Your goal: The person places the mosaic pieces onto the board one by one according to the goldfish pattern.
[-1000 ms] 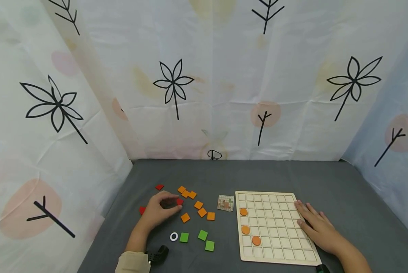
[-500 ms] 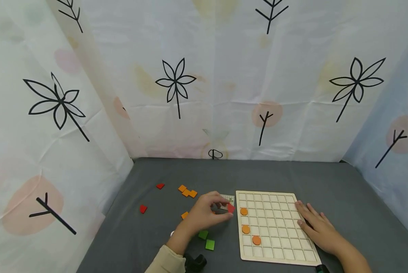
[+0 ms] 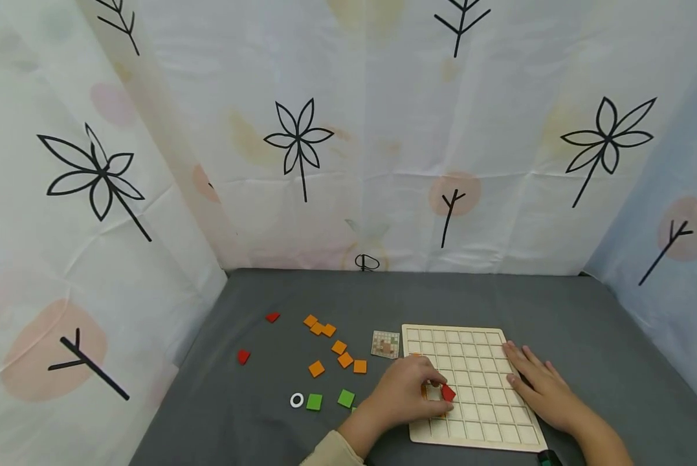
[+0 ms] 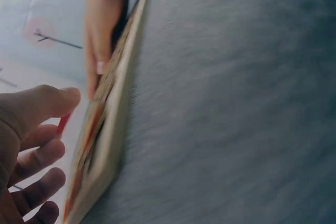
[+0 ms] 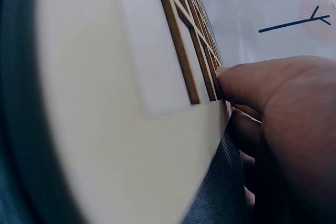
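Observation:
My left hand (image 3: 403, 391) pinches a small red angular tile (image 3: 448, 393) between thumb and forefinger, over the left part of a pale wooden grid board (image 3: 488, 388). The left wrist view has the red tile (image 4: 63, 123) edge-on under the thumb, beside the board's side (image 4: 118, 124). Orange round discs on the board's left columns are mostly hidden behind this hand. At the board's right edge rests my right hand (image 3: 537, 385), its fingers straight. In the right wrist view the thumb (image 5: 247, 82) touches the board's edge next to the raised grid lines.
Left of the board lies a small printed pattern card (image 3: 386, 344). Several orange square tiles (image 3: 345, 360), green squares (image 3: 314, 402), a white ring (image 3: 297, 400) and two red tiles (image 3: 243, 356) are spread on the grey cloth. Patterned curtains (image 3: 383, 129) stand around the table.
My left hand has picked up a red tile from among the loose pieces and carried it right, past the card, to over the board. The right hand has stayed in place.

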A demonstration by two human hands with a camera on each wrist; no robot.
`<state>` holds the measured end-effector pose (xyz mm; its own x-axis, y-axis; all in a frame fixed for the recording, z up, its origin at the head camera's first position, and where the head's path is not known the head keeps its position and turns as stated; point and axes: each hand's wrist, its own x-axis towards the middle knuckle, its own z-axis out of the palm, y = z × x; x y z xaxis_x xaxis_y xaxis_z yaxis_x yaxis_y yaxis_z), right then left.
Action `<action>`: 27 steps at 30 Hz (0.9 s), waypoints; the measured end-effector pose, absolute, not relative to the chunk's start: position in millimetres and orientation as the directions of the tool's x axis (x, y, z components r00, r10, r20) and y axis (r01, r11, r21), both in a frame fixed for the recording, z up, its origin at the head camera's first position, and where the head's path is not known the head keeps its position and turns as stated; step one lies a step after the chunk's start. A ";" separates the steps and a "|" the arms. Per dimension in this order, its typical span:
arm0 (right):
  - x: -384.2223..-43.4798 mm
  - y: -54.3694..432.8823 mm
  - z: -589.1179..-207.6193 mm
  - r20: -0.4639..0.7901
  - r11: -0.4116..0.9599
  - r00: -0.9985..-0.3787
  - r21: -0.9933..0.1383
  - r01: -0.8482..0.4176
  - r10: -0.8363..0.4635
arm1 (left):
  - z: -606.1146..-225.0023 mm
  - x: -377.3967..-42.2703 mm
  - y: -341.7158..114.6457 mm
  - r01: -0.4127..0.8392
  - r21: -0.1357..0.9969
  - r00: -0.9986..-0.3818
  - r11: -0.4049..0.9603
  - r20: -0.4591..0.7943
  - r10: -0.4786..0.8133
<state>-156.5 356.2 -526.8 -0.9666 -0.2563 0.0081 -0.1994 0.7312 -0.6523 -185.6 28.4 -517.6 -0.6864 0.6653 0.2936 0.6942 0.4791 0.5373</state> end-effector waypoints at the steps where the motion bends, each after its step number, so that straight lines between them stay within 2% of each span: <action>1: -156.3 356.7 -527.0 0.011 0.731 -0.966 -0.651 -0.202 -0.257 | -518.3 -185.4 30.4 0.709 0.515 -0.675 0.483 0.296 0.676; 7: -156.1 357.9 -527.0 0.016 0.734 -0.966 -0.647 -0.206 -0.257 | -520.3 -182.7 34.9 0.757 0.432 -0.635 0.490 0.309 0.708; 18: -157.5 358.6 -528.7 -0.001 0.739 -0.969 -0.647 -0.188 -0.248 | -517.9 -180.6 33.4 0.738 0.465 -0.643 0.489 0.263 0.719; 27: -158.6 357.6 -526.6 -0.007 0.736 -0.968 -0.651 -0.187 -0.252 | -516.8 -183.3 30.2 0.765 0.460 -0.608 0.451 0.283 0.742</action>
<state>-158.6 357.6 -526.6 -0.9678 -0.2518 -0.0073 -0.1866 0.7362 -0.6506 -183.3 30.2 -516.8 -0.6079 0.7417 0.2834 0.7649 0.4511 0.4599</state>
